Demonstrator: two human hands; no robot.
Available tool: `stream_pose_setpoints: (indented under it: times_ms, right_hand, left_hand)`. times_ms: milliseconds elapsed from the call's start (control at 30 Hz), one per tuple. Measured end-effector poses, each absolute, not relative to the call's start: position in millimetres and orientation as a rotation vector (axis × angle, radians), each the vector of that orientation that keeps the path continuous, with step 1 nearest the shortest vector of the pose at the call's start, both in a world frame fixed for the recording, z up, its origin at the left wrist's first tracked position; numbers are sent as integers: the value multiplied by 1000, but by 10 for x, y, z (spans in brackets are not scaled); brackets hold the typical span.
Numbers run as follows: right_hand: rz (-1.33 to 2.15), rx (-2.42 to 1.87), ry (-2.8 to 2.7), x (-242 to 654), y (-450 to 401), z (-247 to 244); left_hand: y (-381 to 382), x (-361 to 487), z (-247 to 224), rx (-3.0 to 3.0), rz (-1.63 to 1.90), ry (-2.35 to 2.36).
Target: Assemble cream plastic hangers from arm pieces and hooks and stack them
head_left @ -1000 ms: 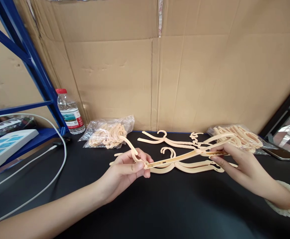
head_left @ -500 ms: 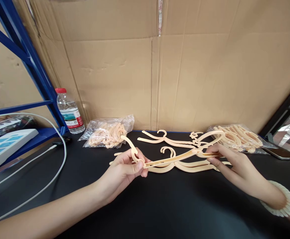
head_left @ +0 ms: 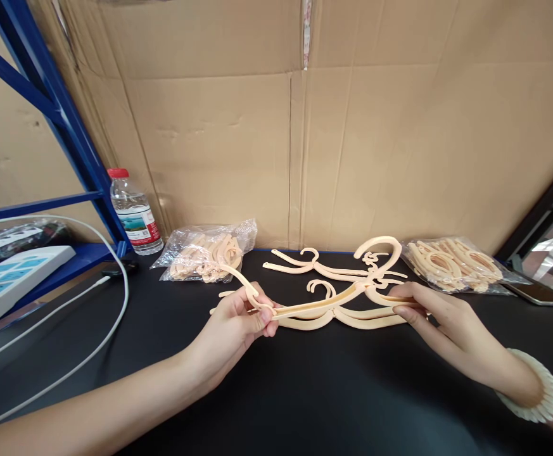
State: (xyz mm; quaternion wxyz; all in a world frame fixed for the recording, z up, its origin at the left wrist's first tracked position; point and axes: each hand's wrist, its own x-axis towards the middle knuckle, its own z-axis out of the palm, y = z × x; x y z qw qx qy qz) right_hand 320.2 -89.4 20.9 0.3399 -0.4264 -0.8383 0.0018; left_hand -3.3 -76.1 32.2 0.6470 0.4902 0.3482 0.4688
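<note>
A beige folding clothes hanger (head_left: pixel 321 305) is held up between my two hands above the black table. My left hand (head_left: pixel 238 326) pinches the end of one arm, where a curved end piece sticks up to the left. My right hand (head_left: pixel 442 326) is closed round the other arm, its end hidden by the fingers. The hanger's large hook (head_left: pixel 384 244) rises from the middle joint, open toward the left. Behind it on the table lie more beige hangers (head_left: pixel 299 265), one of them partly covered by the held one.
A clear bag of beige parts (head_left: pixel 204 253) lies at the back left, another bag (head_left: pixel 451 263) at the back right beside a phone (head_left: pixel 542 293). A water bottle (head_left: pixel 136 218) stands by the blue frame (head_left: pixel 74 145). A white cable (head_left: pixel 125 285) loops at left.
The held hanger has turned, so its hook now stands more upright and shows its full curve. My hands keep their grip and have barely shifted.
</note>
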Motion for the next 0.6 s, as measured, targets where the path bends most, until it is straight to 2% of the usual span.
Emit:
stream_pose_setpoints:
  times_ms: [600]
  right_hand:
    - [-35,-1185,-2097,3092,-942,209]
  left_hand:
    - [-785,8,288,1020,1241,820]
